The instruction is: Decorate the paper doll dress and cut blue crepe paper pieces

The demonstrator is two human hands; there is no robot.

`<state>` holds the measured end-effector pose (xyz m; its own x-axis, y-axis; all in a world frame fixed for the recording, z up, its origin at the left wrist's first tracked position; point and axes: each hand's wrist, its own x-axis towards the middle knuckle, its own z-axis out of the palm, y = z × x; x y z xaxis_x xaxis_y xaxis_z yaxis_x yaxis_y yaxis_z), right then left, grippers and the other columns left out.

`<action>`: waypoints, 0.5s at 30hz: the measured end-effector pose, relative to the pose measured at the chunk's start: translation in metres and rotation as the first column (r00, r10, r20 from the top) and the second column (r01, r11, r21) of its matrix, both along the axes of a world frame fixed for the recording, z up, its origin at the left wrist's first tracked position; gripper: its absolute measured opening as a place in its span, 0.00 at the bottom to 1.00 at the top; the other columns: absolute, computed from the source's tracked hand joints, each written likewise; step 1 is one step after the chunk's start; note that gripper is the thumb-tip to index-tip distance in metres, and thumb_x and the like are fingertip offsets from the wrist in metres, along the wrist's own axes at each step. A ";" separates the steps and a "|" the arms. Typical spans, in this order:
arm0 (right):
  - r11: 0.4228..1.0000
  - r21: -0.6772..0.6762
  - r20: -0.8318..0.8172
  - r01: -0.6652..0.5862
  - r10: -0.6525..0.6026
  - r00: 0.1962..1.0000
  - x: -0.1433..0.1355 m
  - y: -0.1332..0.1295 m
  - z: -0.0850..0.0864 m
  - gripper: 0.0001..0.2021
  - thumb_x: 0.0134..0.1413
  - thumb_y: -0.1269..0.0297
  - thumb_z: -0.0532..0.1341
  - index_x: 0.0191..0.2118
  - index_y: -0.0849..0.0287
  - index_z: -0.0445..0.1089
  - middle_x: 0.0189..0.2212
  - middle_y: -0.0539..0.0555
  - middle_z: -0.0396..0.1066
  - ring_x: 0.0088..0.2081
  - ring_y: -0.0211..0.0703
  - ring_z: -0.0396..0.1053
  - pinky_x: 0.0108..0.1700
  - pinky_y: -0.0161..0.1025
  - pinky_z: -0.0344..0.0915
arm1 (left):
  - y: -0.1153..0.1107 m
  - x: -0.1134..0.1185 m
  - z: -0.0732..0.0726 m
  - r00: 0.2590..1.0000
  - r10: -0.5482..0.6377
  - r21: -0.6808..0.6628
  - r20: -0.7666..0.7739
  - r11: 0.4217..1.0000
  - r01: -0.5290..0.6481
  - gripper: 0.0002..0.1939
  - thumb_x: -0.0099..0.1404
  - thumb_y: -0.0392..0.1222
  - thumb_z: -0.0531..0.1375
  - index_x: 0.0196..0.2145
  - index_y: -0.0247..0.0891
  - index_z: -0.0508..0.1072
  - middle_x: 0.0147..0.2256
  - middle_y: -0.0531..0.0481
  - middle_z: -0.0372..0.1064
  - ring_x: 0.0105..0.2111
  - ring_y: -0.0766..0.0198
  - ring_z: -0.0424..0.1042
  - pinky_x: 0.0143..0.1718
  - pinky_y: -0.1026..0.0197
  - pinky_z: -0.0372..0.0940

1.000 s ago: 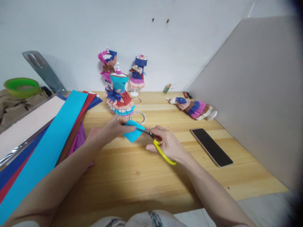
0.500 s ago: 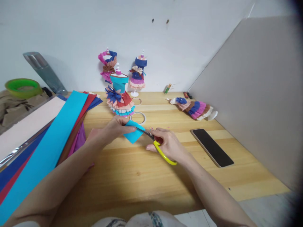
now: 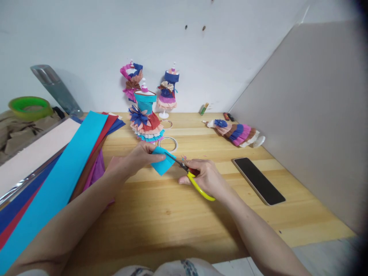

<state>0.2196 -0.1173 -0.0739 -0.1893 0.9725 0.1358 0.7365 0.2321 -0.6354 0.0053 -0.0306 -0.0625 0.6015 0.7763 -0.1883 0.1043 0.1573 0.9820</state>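
Observation:
Between the thumb and fingers of my left hand is a small piece of turquoise crepe paper. My right hand grips a pair of scissors with yellow handles and dark blades. The blades reach over the paper, close to my left thumb; whether they are cutting into it I cannot tell. Just beyond my hands stands a small dress form in a turquoise top and a ruffled, layered paper skirt. A roll of tape lies flat beside it.
Long crepe paper strips are stacked at the left, near a green tape roll and a leaning bottle. Two dressed forms stand by the wall. Another dress form lies at the right, above a phone.
The whole view has shifted very slightly. Both hands keep nearly the same pose, with the scissor blades still over the turquoise paper.

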 end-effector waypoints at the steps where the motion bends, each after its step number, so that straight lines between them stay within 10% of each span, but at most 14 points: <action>1: 1.000 0.005 -0.002 0.000 0.000 1.000 0.000 0.000 0.000 0.29 0.44 0.34 0.60 0.27 0.60 0.75 0.18 0.48 0.56 0.22 0.36 0.51 0.26 0.36 0.49 | 0.000 0.000 0.000 1.000 -0.012 0.010 -0.007 1.000 0.012 0.12 0.47 0.44 0.70 0.27 0.32 0.80 0.25 0.47 0.77 0.25 0.65 0.72 0.31 0.61 0.68; 15: 0.999 0.033 0.002 -0.003 0.003 1.000 0.004 0.001 -0.006 0.30 0.46 0.32 0.58 0.24 0.60 0.68 0.18 0.47 0.54 0.22 0.35 0.50 0.26 0.35 0.49 | 0.007 -0.007 0.007 0.996 -0.088 0.011 0.019 0.996 0.088 0.16 0.48 0.45 0.70 0.32 0.31 0.78 0.29 0.48 0.76 0.29 0.64 0.73 0.35 0.62 0.67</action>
<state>0.2237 -0.1167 -0.0801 -0.1928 0.9669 0.1673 0.7370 0.2553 -0.6259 -0.0018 -0.0239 -0.0553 0.6710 0.7221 -0.1683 0.0982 0.1385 0.9855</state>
